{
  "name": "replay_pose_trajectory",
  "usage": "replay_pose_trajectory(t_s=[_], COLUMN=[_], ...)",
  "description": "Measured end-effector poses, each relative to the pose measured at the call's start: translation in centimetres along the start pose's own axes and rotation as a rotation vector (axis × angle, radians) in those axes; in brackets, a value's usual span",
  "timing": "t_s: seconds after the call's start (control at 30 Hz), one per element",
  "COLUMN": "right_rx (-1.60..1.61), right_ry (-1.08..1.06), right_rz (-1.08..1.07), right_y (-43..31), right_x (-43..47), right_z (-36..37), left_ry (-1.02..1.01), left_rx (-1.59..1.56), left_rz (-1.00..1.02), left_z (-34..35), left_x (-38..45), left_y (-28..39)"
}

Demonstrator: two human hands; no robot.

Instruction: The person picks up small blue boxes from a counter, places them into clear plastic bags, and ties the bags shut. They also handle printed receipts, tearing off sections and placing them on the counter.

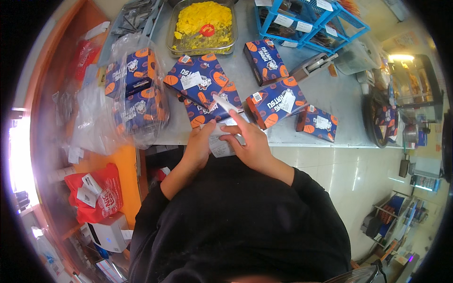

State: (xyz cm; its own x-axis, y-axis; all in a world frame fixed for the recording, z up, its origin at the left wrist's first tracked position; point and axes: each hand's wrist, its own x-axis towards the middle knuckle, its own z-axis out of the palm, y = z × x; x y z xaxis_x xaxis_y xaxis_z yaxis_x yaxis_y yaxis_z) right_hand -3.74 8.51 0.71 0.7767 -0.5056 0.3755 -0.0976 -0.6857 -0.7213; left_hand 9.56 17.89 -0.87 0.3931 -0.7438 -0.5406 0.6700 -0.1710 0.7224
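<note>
My left hand [199, 145] pinches a strip of printed paper labels [220, 148] between thumb and fingers, low over the table's front edge. Across from it, my right hand [252, 145] has its thumb and a finger on the same strip. A separate white slip [225, 103] sits at the tip of my right index finger, which points forward. Just beyond the hands, a blue and orange cardboard food box [177, 80] bearing a label rests tilted on another such box [194, 118]. To the right lies a labelled box [267, 100].
A smaller labelled box [327, 132] and an upright one [260, 53] lie farther right. Bagged boxes [141, 122] stand left. At the back are a tray of yellow food [203, 17], blue plastic baskets [272, 26] and a tape dispenser [311, 65]. A red bag [113, 187] sits lower left.
</note>
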Motion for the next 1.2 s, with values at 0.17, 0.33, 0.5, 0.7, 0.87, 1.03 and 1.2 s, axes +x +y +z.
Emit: replay_pose_trajectory(t_s=[0.17, 0.33, 0.5, 0.7, 0.87, 1.03, 1.2], right_rx=[-0.124, 0.477, 0.571, 0.579, 0.419, 0.289, 0.186], right_ry=[0.004, 0.065, 0.095, -0.115, -0.272, -0.302, -0.335], right_rz=[-0.243, 0.021, -0.026, 0.108, 0.06, 0.049, -0.076], right_y=[0.7, -0.4, -0.8, -0.7, -1.3, -1.8, -0.7], right_x=[-0.7, 1.0, 2.9, 1.6, 0.7, 0.3, -0.8], right_z=[0.4, -0.4, -0.8, 1.4, 3.0, 3.1, 2.6], left_ry=[0.048, -0.059, -0.06, 0.008, -0.038, -0.014, 0.031], left_rx=[-0.032, -0.337, -0.251, -0.179, -0.103, 0.028, 0.033], left_rz=[-0.065, -0.187, -0.107, -0.205, -0.287, -0.319, -0.364], left_z=[-0.6, -1.2, -2.0, -3.8, -6.2, -6.7, -5.8], left_x=[0.2, 0.4, 0.2, -0.3, -0.5, -0.8, -0.8], left_y=[-0.3, 2.6, 4.3, 2.8, 1.3, 1.0, 1.0])
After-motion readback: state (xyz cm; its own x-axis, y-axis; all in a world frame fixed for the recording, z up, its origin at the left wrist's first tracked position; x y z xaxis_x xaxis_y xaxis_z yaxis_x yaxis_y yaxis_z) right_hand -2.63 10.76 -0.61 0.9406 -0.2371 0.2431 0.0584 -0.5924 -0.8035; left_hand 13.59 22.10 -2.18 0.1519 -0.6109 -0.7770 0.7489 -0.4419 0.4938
